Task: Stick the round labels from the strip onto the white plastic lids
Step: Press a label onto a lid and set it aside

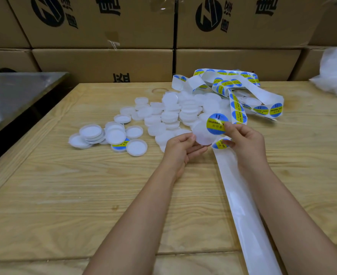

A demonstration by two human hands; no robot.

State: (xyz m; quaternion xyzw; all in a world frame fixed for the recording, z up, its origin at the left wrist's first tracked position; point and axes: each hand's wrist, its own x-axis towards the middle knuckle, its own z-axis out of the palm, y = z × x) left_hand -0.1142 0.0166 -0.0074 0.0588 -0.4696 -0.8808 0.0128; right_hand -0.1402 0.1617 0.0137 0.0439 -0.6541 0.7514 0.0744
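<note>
A blue-and-yellow round label (215, 124), pinched at its right edge between thumb and forefinger of the right hand (243, 141), is poised over the upper right of a white plastic lid (202, 136). Whether the two touch cannot be told. The left hand (180, 147) grips the lid by its lower-left rim, fingers (189, 138) curled round it, and both are held up off the bench (64, 185). The edge pinch appears chosen to leave the sticky face free, and the lid's flat top faces the label for centring by eye.

Just beneath the right hand the next label (220, 144) sits on the strip (241, 205). The strip's bare backing trails towards the worker, and its loaded end lies looped at the back of the bench. A heap of unlabelled lids (171, 114) lies just beyond the hands. To the left a smaller group (114, 133) lies mostly hollow side up, one labelled lid (120, 146) among them, seemingly the finished pile. Cardboard boxes (104, 62) wall the far side.
</note>
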